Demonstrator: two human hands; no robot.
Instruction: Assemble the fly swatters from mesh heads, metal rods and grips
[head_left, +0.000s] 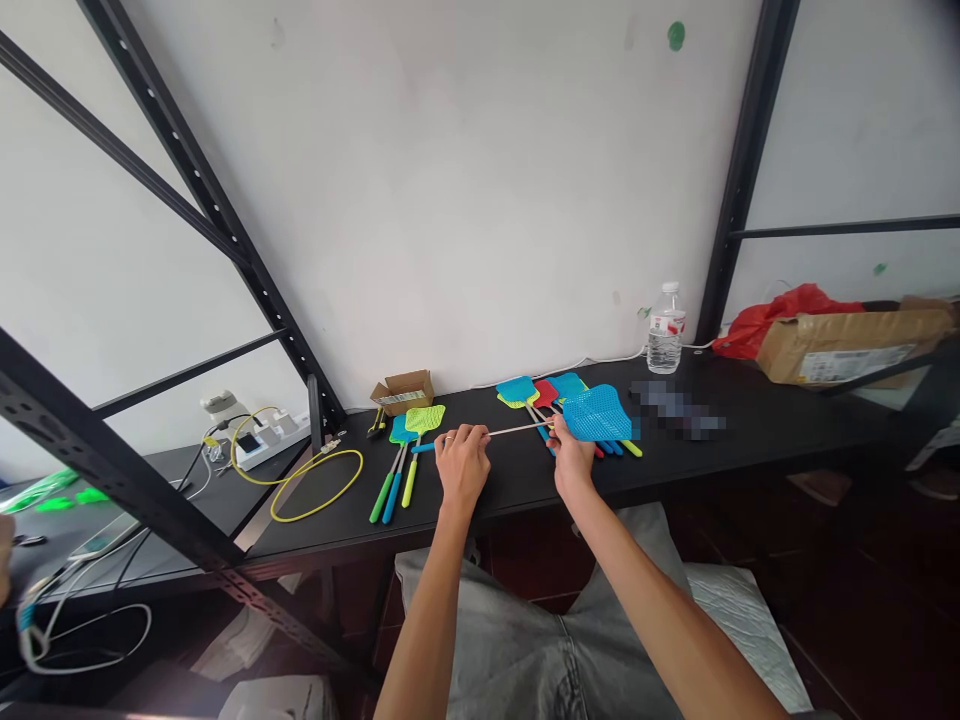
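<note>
A blue fly swatter [598, 414] with a thin metal rod is stretched out sideways above the black table, its mesh head to the right. My left hand [463, 462] wraps round it where the blue handle meets the rod. Close to the head, my right hand [570, 455] pinches the rod. Left of my hands lie several swatters with green, blue and yellow handles, among them a yellow-green swatter [424, 420]. Behind my right hand is a pile of blue, red and yellow swatters [516, 389], partly hidden by the held one.
A small cardboard box [405, 392] stands by the wall, with a yellow cable [358, 470] at the left. A water bottle [665, 330] stands at the back right, near a larger carton [847, 345] and a red bag [787, 312]. Black metal posts [742, 170] rise on both sides.
</note>
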